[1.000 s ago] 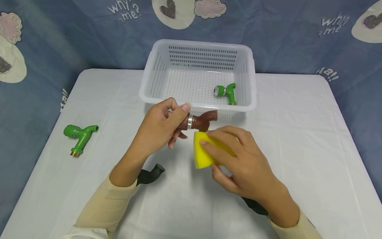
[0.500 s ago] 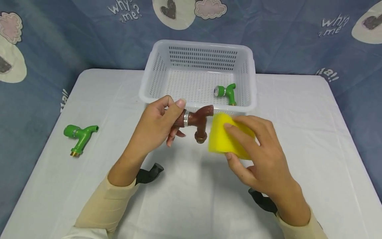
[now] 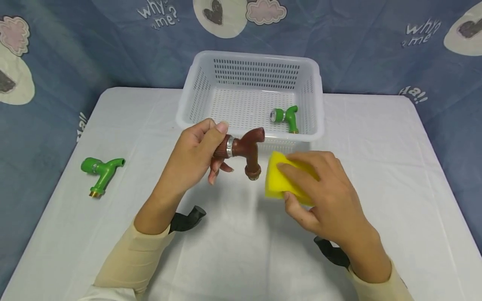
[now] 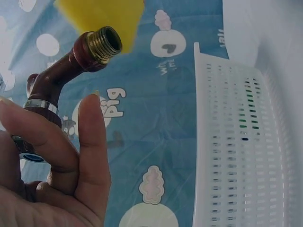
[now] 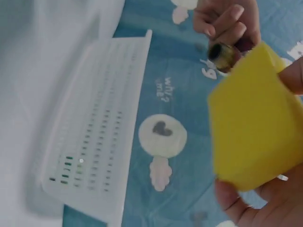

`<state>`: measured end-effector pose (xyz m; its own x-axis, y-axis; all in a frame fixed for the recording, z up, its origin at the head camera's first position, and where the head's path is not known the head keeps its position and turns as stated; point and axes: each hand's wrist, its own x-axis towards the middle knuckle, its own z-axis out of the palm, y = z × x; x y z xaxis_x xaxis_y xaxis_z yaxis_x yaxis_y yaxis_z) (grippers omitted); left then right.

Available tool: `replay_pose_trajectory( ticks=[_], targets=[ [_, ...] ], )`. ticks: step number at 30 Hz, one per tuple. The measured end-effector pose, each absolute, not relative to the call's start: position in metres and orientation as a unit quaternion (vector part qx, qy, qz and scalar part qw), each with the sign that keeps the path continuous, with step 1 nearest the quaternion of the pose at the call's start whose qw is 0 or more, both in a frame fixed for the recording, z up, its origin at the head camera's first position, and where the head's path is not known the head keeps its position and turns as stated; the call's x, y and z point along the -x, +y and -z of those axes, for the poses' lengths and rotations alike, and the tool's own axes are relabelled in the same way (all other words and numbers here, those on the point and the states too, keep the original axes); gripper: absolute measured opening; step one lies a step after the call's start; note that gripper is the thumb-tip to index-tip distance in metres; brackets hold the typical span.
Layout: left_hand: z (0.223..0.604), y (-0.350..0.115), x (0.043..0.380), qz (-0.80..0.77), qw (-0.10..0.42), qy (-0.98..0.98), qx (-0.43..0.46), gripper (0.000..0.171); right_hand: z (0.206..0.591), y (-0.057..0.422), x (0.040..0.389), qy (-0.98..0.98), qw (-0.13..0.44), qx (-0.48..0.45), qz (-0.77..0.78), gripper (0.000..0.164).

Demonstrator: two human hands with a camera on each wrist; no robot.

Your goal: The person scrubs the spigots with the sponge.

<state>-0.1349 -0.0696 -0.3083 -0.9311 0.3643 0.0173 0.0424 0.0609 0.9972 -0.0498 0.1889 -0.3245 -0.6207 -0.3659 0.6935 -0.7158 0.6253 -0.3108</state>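
Note:
My left hand [image 3: 193, 156] grips a reddish-brown faucet [image 3: 248, 148] by its ribbed knob, holding it up in front of the basket. Its spout points up and right, and the threaded inlet hangs downward. In the left wrist view the brass thread of the faucet [image 4: 103, 47] shows, with thumb and fingers around the knob end. My right hand [image 3: 324, 196] pinches a yellow sponge [image 3: 280, 175] between thumb and fingers, a little to the right of the faucet's inlet. The right wrist view shows the sponge [image 5: 255, 123] large, partly overlapping the faucet.
Behind the hands stands a white plastic basket [image 3: 192, 83] with slotted walls; a green faucet [image 3: 290, 118] lies in its right part. Another green faucet [image 3: 101, 171] lies on the white-covered table [image 3: 376, 167] at the left. A blue patterned cloth [image 3: 339, 50] hangs behind the table.
The sponge has come away from the faucet toward the right, with my right hand. My left hand has shifted slightly left and up, and the faucet's inlet now shows fully.

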Motion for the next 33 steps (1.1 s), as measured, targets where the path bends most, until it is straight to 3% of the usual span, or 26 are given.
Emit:
replay_pose_trajectory(
  ticks=[6,14,22,29,33],
  targets=[
    [0.309,-0.066,0.134,-0.648,0.126,0.739,-0.133,0.047,0.321,0.175,0.043,-0.813,0.328,-0.362,-0.316,0.038],
    [0.311,-0.064,0.132,-0.630,0.128,0.754,-0.138,0.043,0.332,0.162,0.041,-0.834,0.264,-0.382,-0.298,0.037],
    [0.311,-0.062,0.130,-0.629,0.131,0.753,-0.139,0.045,0.325,0.166,0.041,-0.797,0.353,-0.368,-0.323,0.036],
    [0.311,-0.062,0.130,-0.624,0.131,0.757,-0.144,0.046,0.333,0.160,0.040,-0.828,0.268,-0.388,-0.304,0.037],
    [0.312,-0.062,0.131,-0.625,0.131,0.756,-0.145,0.045,0.329,0.163,0.039,-0.819,0.264,-0.389,-0.331,0.038]
  ],
)
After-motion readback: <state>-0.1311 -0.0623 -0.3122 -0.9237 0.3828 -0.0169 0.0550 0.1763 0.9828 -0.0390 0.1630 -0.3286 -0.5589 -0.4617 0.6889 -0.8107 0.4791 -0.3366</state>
